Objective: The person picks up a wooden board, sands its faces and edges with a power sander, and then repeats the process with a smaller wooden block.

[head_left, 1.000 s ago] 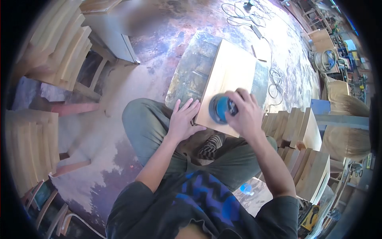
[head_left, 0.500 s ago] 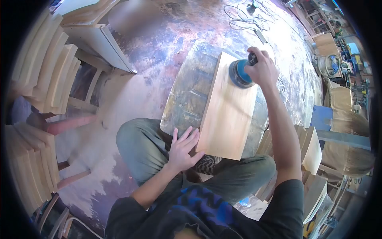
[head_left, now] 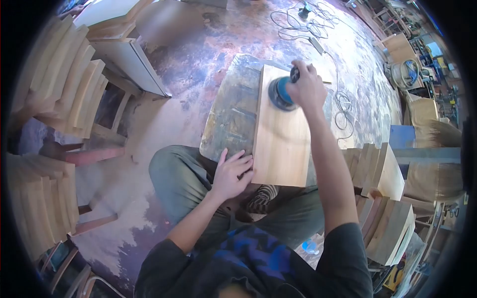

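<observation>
A pale wooden board (head_left: 280, 154) lies lengthwise on a worn, stained work surface (head_left: 228, 109) in front of my crossed legs. My right hand (head_left: 309, 90) is wrapped round a blue orbital sander (head_left: 282, 93), whose round base rests on the far part of the board. Fingers spread, my left hand (head_left: 233, 174) lies at the near left corner of the board, its fingertips at the edge and on the work surface.
Stacks of wooden pieces stand at left (head_left: 64, 79) and at right (head_left: 377, 174). Beyond the board, a coiled cable (head_left: 298, 30) and a power strip (head_left: 316, 45) lie on the stained floor. A white cabinet panel (head_left: 129, 59) stands at upper left.
My right hand has moved the sander left across the board's far part. The board's near end has swung slightly, and my left hand has shifted a little at its corner.
</observation>
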Action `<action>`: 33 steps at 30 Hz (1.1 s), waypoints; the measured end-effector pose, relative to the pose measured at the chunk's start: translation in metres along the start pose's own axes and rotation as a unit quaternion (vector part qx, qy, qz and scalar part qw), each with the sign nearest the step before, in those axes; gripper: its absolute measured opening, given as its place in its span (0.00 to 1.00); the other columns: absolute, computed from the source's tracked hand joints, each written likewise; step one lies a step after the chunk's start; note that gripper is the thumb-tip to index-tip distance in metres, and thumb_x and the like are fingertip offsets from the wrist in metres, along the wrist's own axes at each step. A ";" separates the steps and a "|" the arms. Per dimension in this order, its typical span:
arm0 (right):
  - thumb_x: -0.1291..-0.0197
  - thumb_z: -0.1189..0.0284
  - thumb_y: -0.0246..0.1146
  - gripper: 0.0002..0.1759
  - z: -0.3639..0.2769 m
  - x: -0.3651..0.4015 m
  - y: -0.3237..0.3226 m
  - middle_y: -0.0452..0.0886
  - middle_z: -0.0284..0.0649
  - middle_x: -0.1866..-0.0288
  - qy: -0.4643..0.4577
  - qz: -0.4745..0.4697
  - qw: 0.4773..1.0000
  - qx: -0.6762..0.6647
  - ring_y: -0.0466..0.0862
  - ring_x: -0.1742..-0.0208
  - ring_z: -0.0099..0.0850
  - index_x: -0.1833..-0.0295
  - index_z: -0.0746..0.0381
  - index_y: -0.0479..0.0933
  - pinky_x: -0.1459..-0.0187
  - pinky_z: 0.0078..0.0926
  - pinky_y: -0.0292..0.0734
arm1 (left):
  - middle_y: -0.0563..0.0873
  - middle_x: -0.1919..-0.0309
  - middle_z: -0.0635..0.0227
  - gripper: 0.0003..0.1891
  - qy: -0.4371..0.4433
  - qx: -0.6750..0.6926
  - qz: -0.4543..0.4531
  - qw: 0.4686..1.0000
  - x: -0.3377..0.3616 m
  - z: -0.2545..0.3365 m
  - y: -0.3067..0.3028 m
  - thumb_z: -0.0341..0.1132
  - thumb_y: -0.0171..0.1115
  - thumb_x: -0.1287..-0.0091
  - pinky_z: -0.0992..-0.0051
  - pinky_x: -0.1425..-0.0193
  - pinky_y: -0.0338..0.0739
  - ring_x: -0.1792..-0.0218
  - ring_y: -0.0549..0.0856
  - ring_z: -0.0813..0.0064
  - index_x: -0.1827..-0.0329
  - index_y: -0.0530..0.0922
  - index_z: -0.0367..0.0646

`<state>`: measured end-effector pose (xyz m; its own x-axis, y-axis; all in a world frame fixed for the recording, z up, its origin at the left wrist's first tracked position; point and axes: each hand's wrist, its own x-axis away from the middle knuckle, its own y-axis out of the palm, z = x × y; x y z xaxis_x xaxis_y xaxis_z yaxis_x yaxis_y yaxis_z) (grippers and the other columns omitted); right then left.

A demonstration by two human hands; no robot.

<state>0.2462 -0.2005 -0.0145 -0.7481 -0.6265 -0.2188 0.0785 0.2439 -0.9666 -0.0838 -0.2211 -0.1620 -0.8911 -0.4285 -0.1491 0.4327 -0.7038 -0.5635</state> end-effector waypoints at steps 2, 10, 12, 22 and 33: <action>0.39 0.64 0.71 0.32 -0.004 0.049 -0.019 0.85 0.40 0.30 0.000 -0.001 1.000 -0.020 0.87 0.31 0.52 0.27 0.36 0.82 0.39 0.53 0.88 | 0.90 0.27 0.57 0.28 -0.010 0.029 0.059 0.998 -0.022 -0.004 -0.006 0.50 0.73 0.25 0.36 0.08 0.53 0.17 0.80 0.49 0.27 0.89 0.44; 0.47 0.69 0.78 0.35 0.000 0.157 -0.057 0.84 0.41 0.33 -0.075 -0.010 0.996 -0.038 0.88 0.37 0.51 0.30 0.40 0.84 0.47 0.51 0.91 | 0.80 0.17 0.55 0.56 0.133 -0.013 -0.028 0.991 -0.157 0.023 0.004 0.61 0.85 0.46 0.34 0.07 0.55 0.16 0.77 0.48 0.14 0.73 0.50; 0.48 0.69 0.78 0.35 0.003 0.135 -0.048 0.84 0.40 0.33 -0.048 0.000 0.998 -0.028 0.87 0.37 0.51 0.31 0.40 0.84 0.48 0.51 0.91 | 0.82 0.20 0.54 0.56 0.127 0.002 -0.033 0.991 -0.180 0.018 0.007 0.62 0.86 0.49 0.32 0.09 0.58 0.17 0.78 0.48 0.16 0.74 0.48; 0.36 0.59 0.72 0.24 0.009 -0.058 0.010 0.89 0.42 0.37 -0.040 0.038 0.998 -0.015 0.91 0.41 0.53 0.34 0.39 0.87 0.48 0.53 0.90 | 0.90 0.36 0.61 0.53 0.105 -0.025 0.048 0.993 -0.356 -0.033 -0.002 0.68 0.90 0.58 0.42 0.13 0.66 0.30 0.87 0.54 0.30 0.82 0.47; 0.39 0.57 0.71 0.27 -0.003 -0.124 0.035 0.89 0.37 0.37 -0.100 0.042 0.992 -0.060 0.91 0.36 0.49 0.32 0.32 0.85 0.42 0.52 0.89 | 0.93 0.44 0.55 0.48 -0.023 -0.071 0.031 0.997 -0.389 -0.039 -0.038 0.68 0.89 0.57 0.50 0.32 0.84 0.39 0.91 0.47 0.38 0.84 0.45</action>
<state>0.3395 -0.1119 -0.0209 -0.5962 -0.7309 -0.3322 0.0476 0.3809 -0.9234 0.2408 -0.0051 -0.1143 -0.8547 -0.4965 -0.1512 0.4598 -0.5892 -0.6644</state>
